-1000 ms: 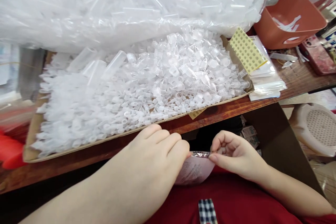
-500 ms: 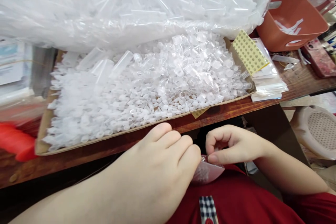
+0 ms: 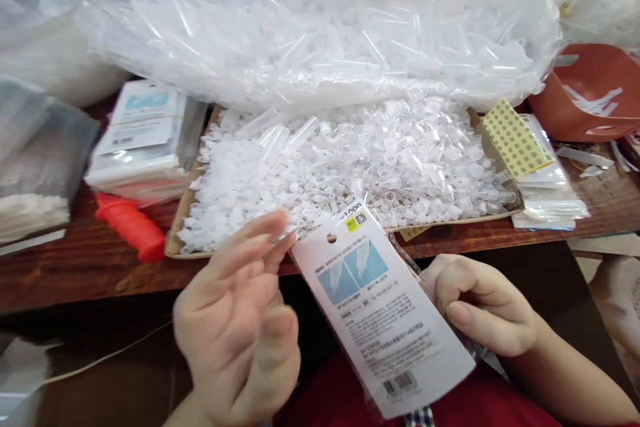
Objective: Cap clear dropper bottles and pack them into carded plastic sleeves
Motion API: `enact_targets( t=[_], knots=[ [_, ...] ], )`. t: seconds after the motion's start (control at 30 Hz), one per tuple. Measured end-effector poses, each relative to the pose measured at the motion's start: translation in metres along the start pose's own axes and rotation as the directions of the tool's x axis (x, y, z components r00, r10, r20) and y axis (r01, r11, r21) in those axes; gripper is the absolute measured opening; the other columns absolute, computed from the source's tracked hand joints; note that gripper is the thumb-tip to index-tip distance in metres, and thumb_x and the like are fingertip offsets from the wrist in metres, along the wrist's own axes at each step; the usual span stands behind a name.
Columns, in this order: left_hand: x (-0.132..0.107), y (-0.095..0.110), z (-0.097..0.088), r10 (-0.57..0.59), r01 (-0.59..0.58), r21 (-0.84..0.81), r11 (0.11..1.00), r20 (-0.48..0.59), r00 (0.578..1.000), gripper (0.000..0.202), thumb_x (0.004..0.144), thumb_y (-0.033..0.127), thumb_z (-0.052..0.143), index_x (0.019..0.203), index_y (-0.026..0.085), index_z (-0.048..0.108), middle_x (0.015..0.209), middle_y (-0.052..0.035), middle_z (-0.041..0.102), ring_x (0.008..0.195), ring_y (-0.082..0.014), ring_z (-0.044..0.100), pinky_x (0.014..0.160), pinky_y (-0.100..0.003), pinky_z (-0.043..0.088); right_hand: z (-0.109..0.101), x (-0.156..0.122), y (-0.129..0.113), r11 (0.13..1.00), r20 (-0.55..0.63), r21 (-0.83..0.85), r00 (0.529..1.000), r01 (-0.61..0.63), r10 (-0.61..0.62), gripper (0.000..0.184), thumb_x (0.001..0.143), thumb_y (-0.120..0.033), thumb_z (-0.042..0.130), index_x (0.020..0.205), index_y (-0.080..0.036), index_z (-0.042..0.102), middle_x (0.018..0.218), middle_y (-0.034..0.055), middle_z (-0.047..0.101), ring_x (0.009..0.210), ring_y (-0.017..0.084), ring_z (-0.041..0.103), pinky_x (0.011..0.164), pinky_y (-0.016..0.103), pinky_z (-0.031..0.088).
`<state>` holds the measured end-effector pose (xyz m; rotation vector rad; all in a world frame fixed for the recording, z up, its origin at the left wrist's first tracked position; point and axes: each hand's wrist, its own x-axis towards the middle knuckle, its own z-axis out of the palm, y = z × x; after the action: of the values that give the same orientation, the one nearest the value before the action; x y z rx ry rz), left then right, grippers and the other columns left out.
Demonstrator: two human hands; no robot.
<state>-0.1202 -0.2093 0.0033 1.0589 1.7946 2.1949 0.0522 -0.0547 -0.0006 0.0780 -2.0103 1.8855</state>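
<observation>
My right hand (image 3: 477,303) grips a flat packet with a white printed label card (image 3: 383,310), holding it up at a slant by its right edge, barcode end toward me. My left hand (image 3: 240,320) is raised beside the packet's upper left corner, palm facing me, fingers apart and slightly blurred, holding nothing. Just beyond both hands, a shallow cardboard tray (image 3: 173,247) heaped with small clear plastic caps (image 3: 360,167) and a few clear tubes lies on the brown wooden table (image 3: 75,267).
A large clear bag of plastic tubes (image 3: 320,40) lies behind the tray. A stack of labelled packets (image 3: 145,140) and a red object (image 3: 131,227) lie left. A yellow dotted sticker sheet (image 3: 515,140), clear bags and an orange basket (image 3: 590,100) sit right.
Both hands were pinching the packet's top low at my lap. Now the right hand has lifted it up with its label showing, and the left hand has let go and spread its fingers. The view shifted left.
</observation>
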Motion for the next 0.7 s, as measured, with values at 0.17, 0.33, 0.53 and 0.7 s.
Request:
enact_targets(
  t=[0.17, 0.33, 0.53, 0.7],
  knots=[
    [-0.032, -0.003, -0.005, -0.104, 0.1, -0.053, 0.994, -0.082, 0.991, 0.06, 0.074, 0.035, 0.075, 0.129, 0.042, 0.053, 0.151, 0.011, 0.039, 0.14, -0.0204, 0.033, 0.114, -0.033, 0.034, 0.012, 0.003, 0.002, 0.979, -0.063, -0.194, 0.995, 0.062, -0.075, 0.012, 0.096, -0.021, 0.045, 0.085, -0.021, 0.05, 0.077, 0.0024, 0.058, 0.076, 0.012, 0.061, 0.068, 0.019, 0.05],
    [-0.039, 0.003, -0.004, -0.447, 0.566, -0.193, 0.801, 0.435, 0.782, 0.049, 0.071, 0.011, 0.078, 0.114, 0.029, 0.065, 0.127, -0.0038, 0.066, 0.112, -0.0218, 0.065, 0.087, -0.024, 0.056, 0.02, -0.002, 0.006, 0.937, -0.081, -0.33, 0.986, 0.11, -0.145, 0.008, 0.092, -0.017, 0.048, 0.087, -0.022, 0.05, 0.081, 0.0048, 0.063, 0.078, 0.014, 0.064, 0.066, 0.022, 0.051],
    [-0.037, 0.006, 0.008, -0.631, 0.789, -0.403, 0.464, 0.475, 0.614, 0.028, 0.072, 0.008, 0.077, 0.092, 0.027, 0.075, 0.085, 0.0049, 0.08, 0.08, -0.0119, 0.074, 0.075, -0.015, 0.058, 0.023, -0.01, 0.013, 0.919, -0.102, -0.375, 0.98, 0.121, -0.171, 0.009, 0.09, -0.014, 0.048, 0.092, -0.022, 0.052, 0.08, 0.006, 0.064, 0.075, 0.017, 0.064, 0.062, 0.025, 0.052],
    [-0.026, -0.003, -0.005, -0.543, 0.831, -0.301, 0.467, 0.645, 0.538, 0.024, 0.082, 0.014, 0.07, 0.1, 0.027, 0.076, 0.096, 0.0002, 0.08, 0.089, -0.0135, 0.073, 0.08, -0.015, 0.055, 0.021, -0.016, 0.021, 0.959, -0.163, -0.274, 0.98, 0.067, -0.115, 0.006, 0.093, -0.02, 0.048, 0.091, -0.023, 0.053, 0.076, 0.0045, 0.061, 0.072, 0.017, 0.062, 0.062, 0.027, 0.052]
  ],
)
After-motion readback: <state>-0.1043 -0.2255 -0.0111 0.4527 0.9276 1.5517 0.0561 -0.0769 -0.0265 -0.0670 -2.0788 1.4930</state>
